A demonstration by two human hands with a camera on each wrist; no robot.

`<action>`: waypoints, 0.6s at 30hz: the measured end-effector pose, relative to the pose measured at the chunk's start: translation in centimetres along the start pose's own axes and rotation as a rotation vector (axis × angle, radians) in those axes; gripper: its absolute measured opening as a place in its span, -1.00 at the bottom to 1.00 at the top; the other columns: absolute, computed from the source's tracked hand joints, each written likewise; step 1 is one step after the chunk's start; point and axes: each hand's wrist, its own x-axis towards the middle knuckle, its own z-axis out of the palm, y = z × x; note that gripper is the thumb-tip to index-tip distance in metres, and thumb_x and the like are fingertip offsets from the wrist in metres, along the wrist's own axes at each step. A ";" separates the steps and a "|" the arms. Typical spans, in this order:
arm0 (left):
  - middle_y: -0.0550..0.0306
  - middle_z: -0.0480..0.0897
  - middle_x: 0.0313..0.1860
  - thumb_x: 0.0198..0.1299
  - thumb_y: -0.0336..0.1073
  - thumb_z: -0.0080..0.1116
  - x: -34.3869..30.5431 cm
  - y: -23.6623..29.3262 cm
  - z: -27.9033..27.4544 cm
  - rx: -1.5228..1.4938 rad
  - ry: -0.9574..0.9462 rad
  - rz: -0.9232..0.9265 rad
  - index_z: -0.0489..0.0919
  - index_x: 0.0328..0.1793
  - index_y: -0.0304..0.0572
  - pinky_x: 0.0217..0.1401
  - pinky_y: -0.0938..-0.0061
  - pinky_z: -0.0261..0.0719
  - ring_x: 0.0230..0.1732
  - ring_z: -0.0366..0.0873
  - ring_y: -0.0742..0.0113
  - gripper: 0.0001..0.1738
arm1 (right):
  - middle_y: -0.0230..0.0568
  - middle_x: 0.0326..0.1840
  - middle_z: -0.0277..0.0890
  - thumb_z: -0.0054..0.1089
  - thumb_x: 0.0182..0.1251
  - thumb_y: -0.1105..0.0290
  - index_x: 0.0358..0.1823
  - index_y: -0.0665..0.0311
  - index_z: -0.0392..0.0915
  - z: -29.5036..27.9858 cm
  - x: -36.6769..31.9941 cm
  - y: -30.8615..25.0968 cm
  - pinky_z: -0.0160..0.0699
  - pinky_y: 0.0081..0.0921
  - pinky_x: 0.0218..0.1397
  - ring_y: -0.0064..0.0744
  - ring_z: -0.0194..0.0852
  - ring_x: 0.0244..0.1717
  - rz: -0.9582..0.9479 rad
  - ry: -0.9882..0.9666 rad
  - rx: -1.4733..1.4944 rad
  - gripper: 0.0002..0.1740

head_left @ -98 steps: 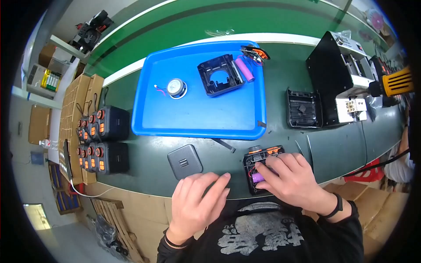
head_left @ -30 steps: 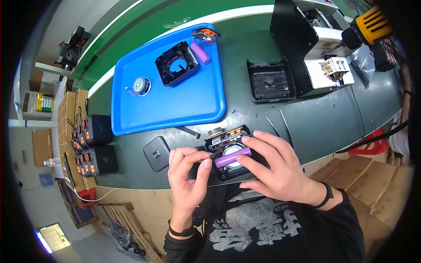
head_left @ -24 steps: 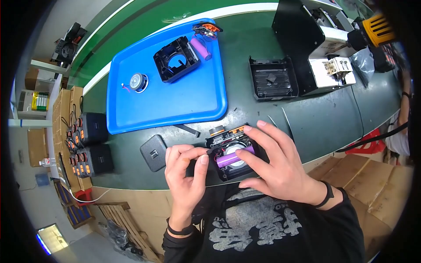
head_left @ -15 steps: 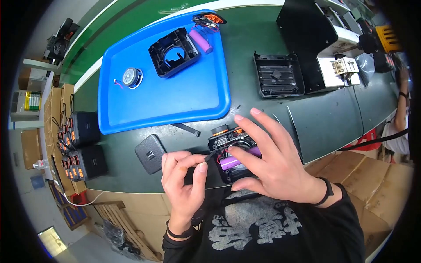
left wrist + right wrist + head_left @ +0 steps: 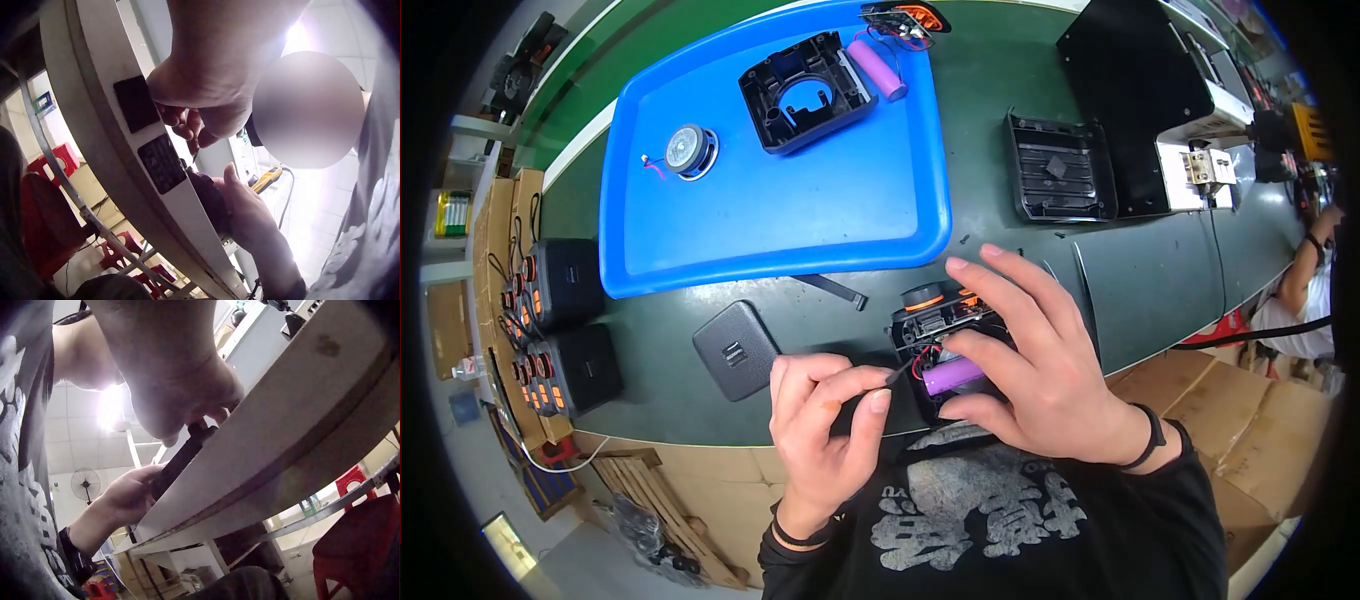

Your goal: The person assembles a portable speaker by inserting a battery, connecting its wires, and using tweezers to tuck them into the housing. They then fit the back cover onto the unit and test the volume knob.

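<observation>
In the head view, an opened black housing (image 5: 908, 331) with an orange-trimmed knob, red wires and a purple cell (image 5: 952, 376) lies at the table's front edge. My left hand (image 5: 825, 430) pinches a small dark piece (image 5: 896, 374) between thumb and index finger at the housing's left side. Spread over the housing's right part is my right hand (image 5: 1055, 395), its index fingertip by the wires and its thumb near the cell; it hides much of the interior. The left wrist view shows my left hand (image 5: 209, 81) close to my right hand (image 5: 250, 212).
A blue tray (image 5: 775, 265) holds a speaker (image 5: 690, 152), a black frame (image 5: 800, 130) and another purple cell (image 5: 877, 70). A dark cover (image 5: 735, 350) lies left of my hands. Behind them are a ribbed black shell (image 5: 1060, 170) and a machine (image 5: 1135, 100); assembled units (image 5: 565, 370) stand left.
My left hand has moved from beside the housing to its left side and now pinches the dark piece. My right fingers have spread out. The head view has shifted over the table.
</observation>
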 end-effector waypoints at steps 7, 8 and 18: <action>0.17 0.56 -0.27 0.02 -0.42 0.46 0.6 0.2 0.4 -0.011 -0.036 0.023 0.74 -0.16 -0.13 -0.14 0.37 0.36 -0.24 0.45 0.19 -0.78 | 0.11 0.41 0.38 0.51 -0.02 0.06 -0.22 0.29 0.63 -0.1 0.5 -0.1 0.38 0.03 0.36 0.23 0.27 0.43 0.001 0.001 0.024 -0.52; 0.17 0.56 -0.27 0.02 -0.42 0.46 0.7 0.2 0.5 -0.011 -0.033 0.019 0.74 -0.16 -0.13 -0.14 0.37 0.36 -0.24 0.45 0.19 -0.78 | 0.08 0.39 0.39 0.52 -0.04 0.09 -0.23 0.30 0.60 -0.1 0.5 -0.1 0.43 0.02 0.31 0.21 0.30 0.41 -0.001 0.010 0.027 -0.52; 0.14 0.57 -0.36 0.01 -0.50 0.43 2.0 0.8 1.9 0.048 -0.045 0.034 0.69 -0.23 -0.23 -0.16 0.37 0.38 -0.29 0.48 0.21 -0.82 | 0.08 0.40 0.38 0.51 -0.01 0.08 -0.16 0.28 0.64 -0.3 0.0 0.4 0.44 0.03 0.31 0.22 0.30 0.42 -0.010 -0.018 0.044 -0.51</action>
